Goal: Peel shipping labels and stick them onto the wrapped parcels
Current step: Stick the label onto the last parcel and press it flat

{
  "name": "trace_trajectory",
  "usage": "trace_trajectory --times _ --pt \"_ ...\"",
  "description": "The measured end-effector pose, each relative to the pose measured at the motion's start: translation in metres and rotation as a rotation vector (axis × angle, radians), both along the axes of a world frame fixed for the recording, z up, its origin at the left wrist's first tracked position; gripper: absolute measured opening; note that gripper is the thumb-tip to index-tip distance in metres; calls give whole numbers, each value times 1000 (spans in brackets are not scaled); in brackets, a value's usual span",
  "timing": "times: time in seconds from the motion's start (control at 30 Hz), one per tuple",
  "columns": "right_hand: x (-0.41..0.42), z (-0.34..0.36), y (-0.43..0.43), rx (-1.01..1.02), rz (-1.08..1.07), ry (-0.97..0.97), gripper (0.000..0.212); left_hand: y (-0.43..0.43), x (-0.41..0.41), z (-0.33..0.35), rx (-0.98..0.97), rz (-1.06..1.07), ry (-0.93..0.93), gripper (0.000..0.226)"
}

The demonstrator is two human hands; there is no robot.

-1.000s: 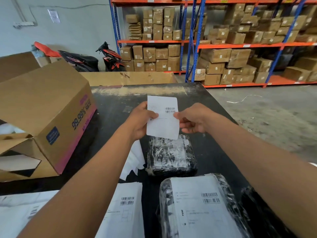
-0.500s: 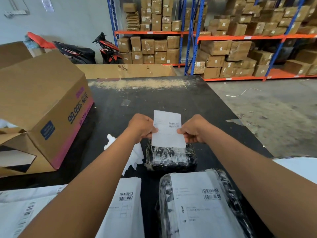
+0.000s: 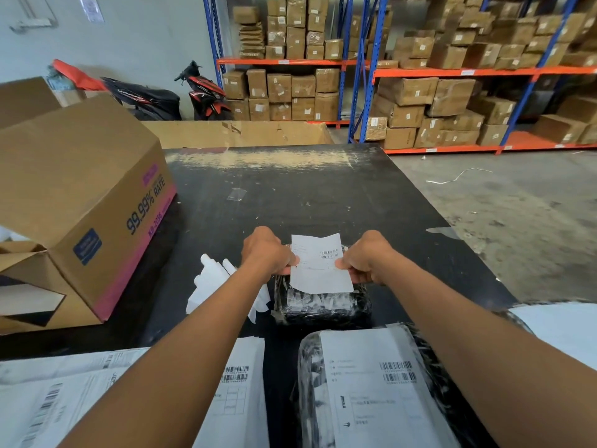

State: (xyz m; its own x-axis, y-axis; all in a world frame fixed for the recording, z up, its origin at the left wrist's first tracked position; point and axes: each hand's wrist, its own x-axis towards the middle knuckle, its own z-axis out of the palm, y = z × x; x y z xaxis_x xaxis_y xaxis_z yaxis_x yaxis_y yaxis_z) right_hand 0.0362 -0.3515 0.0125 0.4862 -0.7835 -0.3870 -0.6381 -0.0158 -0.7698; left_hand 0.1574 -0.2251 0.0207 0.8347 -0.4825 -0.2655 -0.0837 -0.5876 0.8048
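Label (image 3: pixel 319 265) had come down from mid-air onto the small black parcel (image 3: pixel 323 302) at table (image 3: pixel 290 195) centre. Labelled parcel (image 3: pixel 371 389) lay at 6 o'clock of it. Left hand (image 3: pixel 268 255) and right hand (image 3: pixel 366 258) each pinched a label edge, grip closed.

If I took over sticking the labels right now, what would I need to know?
Left hand: pinching the left edge of the shipping label.
Right hand: pinching its right edge.
The label is held over the small black wrapped parcel, which lies mid-table; whether it touches yet is unclear.
Done: the nearer big parcel already wears a label.
Left: press this label flat onto the small parcel. More labels lie at the front left, and peeled backing paper lies beside the small parcel.
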Motion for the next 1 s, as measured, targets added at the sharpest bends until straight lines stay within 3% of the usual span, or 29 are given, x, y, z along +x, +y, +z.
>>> trace_trajectory --times 0.83,0.93,1.0 --pt "1 3 8 -151 38 114 20 -3 -3 -2 113 -52 -60 34" --pt "1 6 10 -182 54 128 20 -4 -5 -2 166 -62 -107 70" --pt "0 8 11 -201 64 138 20 -4 -6 -1 206 -70 -153 77"
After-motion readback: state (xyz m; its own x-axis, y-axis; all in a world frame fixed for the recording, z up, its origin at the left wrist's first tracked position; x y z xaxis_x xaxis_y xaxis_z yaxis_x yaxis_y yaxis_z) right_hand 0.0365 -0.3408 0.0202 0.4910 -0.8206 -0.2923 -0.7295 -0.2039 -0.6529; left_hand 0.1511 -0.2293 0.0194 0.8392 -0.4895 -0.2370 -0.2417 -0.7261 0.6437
